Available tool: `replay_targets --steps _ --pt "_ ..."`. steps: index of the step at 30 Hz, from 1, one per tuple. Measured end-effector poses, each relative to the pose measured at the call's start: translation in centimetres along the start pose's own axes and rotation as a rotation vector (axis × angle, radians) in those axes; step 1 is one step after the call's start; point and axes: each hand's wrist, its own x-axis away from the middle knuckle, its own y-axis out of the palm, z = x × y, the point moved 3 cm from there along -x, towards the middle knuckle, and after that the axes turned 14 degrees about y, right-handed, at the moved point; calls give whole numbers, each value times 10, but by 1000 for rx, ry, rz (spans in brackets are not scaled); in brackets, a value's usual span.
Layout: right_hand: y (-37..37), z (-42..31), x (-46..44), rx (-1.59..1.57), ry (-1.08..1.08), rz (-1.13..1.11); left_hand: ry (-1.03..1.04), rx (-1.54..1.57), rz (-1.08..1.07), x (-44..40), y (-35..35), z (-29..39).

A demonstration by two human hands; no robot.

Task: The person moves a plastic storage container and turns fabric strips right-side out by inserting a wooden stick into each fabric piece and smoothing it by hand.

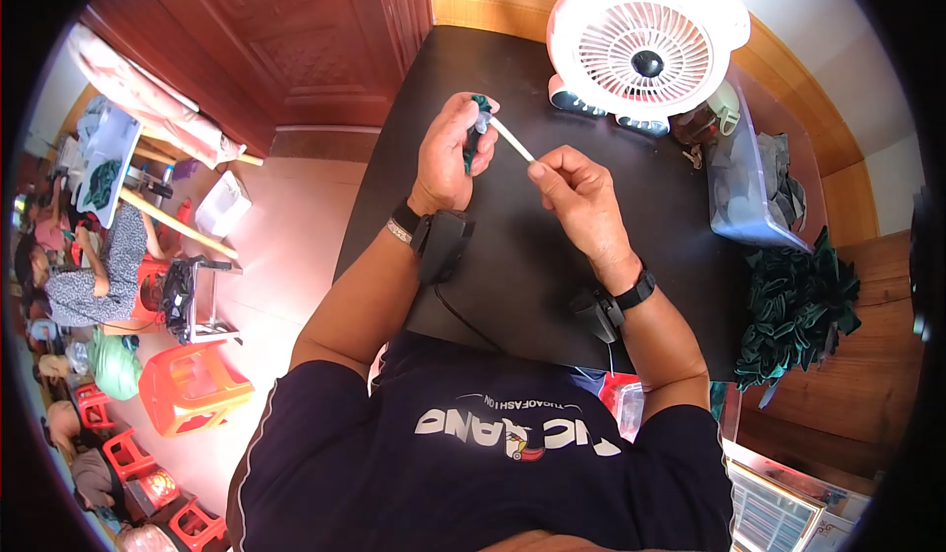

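Note:
Over the black table, my left hand [455, 150] is closed around a small dark green cloth piece [481, 103], which shows between the thumb and fingers. A thin white strip [513, 142] runs from this cloth down to the right. Its lower end is pinched between the thumb and forefinger of my right hand [581, 197]. The strip looks straight between the two hands. Whether it passes inside the cloth is hidden by my left fingers.
A pink and white fan [647, 59] stands at the table's far edge. Beside it is a clear bluish bin [741, 187]. A dark green cloth bundle [800, 306] hangs at the right edge. On the left are red stools [192, 388] and a seated person [99, 274].

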Motion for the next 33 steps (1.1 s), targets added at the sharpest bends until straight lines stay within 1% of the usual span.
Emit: replay_targets --steps 2,5,8,11,14,15,17,20,23,26,29,32,33 --pt "5 -1 3 49 -47 15 1 -27 -4 1 3 -1" --pt "1 5 -1 120 -20 87 -16 -11 -18 2 2 -2" --pt "1 5 -1 111 -32 99 0 51 -21 3 3 -2" --pt "1 6 -1 138 -46 116 5 -1 -34 2 2 -2" --pt "3 6 -1 150 -13 131 131 -236 -42 4 9 0" --pt "3 8 -1 135 -16 127 142 -265 -40 5 12 1" --pt "5 13 -2 105 -22 120 162 -323 -38 7 18 2" --pt "13 21 1 -13 -5 82 211 -295 -53 11 21 -3" --pt "19 10 7 -199 104 -44 213 -346 -109 16 23 -10" --pt "18 5 9 -176 107 -73 138 -266 -59 23 29 -15" --pt "18 11 2 -128 102 -59 155 -307 -64 20 25 -17" --pt "13 15 -4 -25 76 -35 38 -219 -63 18 16 -14" --pt "11 14 -4 28 65 -12 34 -157 -18 16 12 -14"
